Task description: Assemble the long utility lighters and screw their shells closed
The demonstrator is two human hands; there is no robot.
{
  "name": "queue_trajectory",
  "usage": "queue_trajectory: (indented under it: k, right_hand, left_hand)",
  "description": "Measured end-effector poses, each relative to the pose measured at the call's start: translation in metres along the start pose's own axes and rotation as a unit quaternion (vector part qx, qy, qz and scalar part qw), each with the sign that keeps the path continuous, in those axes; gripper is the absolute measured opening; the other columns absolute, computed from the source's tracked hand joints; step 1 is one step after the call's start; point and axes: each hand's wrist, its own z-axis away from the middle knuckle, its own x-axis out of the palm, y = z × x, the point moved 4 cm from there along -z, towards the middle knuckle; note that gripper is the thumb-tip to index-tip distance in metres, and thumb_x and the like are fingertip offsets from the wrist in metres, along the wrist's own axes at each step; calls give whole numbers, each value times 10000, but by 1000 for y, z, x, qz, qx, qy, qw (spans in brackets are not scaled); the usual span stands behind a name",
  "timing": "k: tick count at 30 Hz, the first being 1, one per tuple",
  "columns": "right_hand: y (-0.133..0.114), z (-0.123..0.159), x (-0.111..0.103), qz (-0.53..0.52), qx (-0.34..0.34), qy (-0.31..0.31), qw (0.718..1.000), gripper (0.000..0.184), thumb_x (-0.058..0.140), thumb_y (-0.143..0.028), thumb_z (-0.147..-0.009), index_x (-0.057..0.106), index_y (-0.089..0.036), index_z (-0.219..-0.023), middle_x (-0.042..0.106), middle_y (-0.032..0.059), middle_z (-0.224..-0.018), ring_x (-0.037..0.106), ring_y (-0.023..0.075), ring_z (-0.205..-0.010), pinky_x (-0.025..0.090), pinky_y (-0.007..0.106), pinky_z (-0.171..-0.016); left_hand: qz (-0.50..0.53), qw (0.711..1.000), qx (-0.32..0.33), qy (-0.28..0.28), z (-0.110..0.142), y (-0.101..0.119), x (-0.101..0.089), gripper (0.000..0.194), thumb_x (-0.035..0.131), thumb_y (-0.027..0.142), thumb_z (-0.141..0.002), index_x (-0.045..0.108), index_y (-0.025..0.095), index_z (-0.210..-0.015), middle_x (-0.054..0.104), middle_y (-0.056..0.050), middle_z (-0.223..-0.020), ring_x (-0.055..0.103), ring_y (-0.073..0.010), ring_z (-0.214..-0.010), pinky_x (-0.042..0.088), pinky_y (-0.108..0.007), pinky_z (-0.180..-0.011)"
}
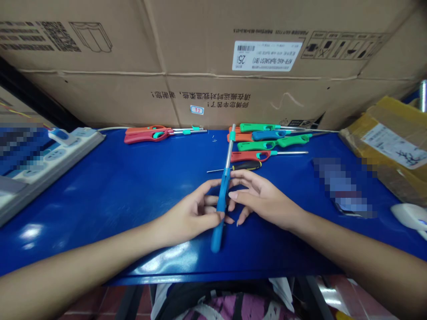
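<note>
Hands mid-job: my left hand point(191, 216) grips blue lighter point(220, 202), right hand point(263, 200) open, fingertips steadying it; two red lighters point(150, 134) set aside, mixed pile point(267, 140) untouched on worktop point(116, 186).

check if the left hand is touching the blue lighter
Touching. The head view shows the left hand wrapped around the handle of the blue lighter, thumb pressed on its side, holding it above the blue table.

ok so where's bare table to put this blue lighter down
Bare blue table lies between the power strip and the left hand. Crowded: the lighter pile beyond the right hand.
</note>
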Motion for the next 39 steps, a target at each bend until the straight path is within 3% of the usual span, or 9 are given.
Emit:
queue_trajectory:
  k: [6, 11, 16, 20, 24, 27, 31, 39]
  right_hand:
    - [3, -1, 3, -20, 3, -34, 999, 412, 719, -254, -839, 500, -222, -1187, 617, 16, -1015, 700, 123, -700, 655, 266, -532]
    - [5, -3, 0, -17, -33, -27, 999, 422, 771, -268, -814, 513, -214, -1144, 605, -27, -900, 656, 94, -625, 619, 227, -480]
    - [0, -3, -4, -25, -50, 2, 998, 450, 850, -323, -765, 525, -207, -1055, 600, -49, -867, 641, 76, -567, 618, 231, -474]
    - [-2, -2, -2, -32, -67, 6, 997, 408, 822, -362, -801, 542, -203, -1052, 570, -72, -793, 629, 70, -526, 613, 228, -464]
    - [-3, 1, 1, -26, -47, -20, 998, 434, 817, -279, -788, 549, -202, -1120, 561, -71, -791, 647, 80, -577, 617, 212, -476]
    - [-3, 4, 2, -17, -25, -36, 999, 422, 785, -214, -795, 553, -198, -1147, 549, -64, -819, 647, 73, -604, 631, 212, -508]
    - [-3, 6, 2, 9, -16, -47, 999, 421, 773, -217, -804, 572, -207, -1174, 521, -38, -897, 640, 77, -670, 627, 207, -515]
    - [-5, 10, 0, 107, 10, -39, 993, 553, 768, -232, -786, 505, -237, -1273, 516, 10, -1019, 587, 122, -822, 626, 234, -533]
  left_hand:
    - [19, 1000, -5, 3, 0, -1, -1, 634, 681, 151, -910, 349, 212, -1446, 698, -45, -1068, 729, -175, -985, 550, -309, -907]
    - [21, 1000, -19, 14, 0, 5, 1, 544, 660, 189, -940, 433, 223, -1433, 726, -35, -1002, 738, -168, -925, 548, -244, -768]
    - [-16, 999, 23, 35, 0, 4, 0, 465, 695, 221, -933, 505, 234, -1357, 696, -50, -1156, 705, -142, -937, 562, -261, -833]
    - [-26, 997, 7, 69, 2, 0, -4, 622, 730, 273, -908, 417, 290, -1446, 669, -48, -1180, 708, -148, -899, 596, -273, -778]
    - [23, 998, -26, 53, 2, 1, -3, 772, 722, 274, -913, 284, 362, -1542, 627, -61, -1259, 711, -197, -1025, 617, -360, -884]
    - [44, 997, -45, 41, 1, 0, -5, 711, 678, 291, -949, 305, 410, -1542, 596, -61, -1316, 695, -235, -1115, 608, -407, -943]
    - [79, 996, -24, 25, -2, -1, -10, 613, 663, 256, -957, 415, 431, -1490, 573, -54, -1398, 678, -248, -1164, 610, -387, -944]
    - [107, 993, 25, 48, -5, 5, -17, 502, 644, 167, -938, 521, 353, -1388, 661, -19, -1118, 702, -188, -1019, 617, -355, -902]
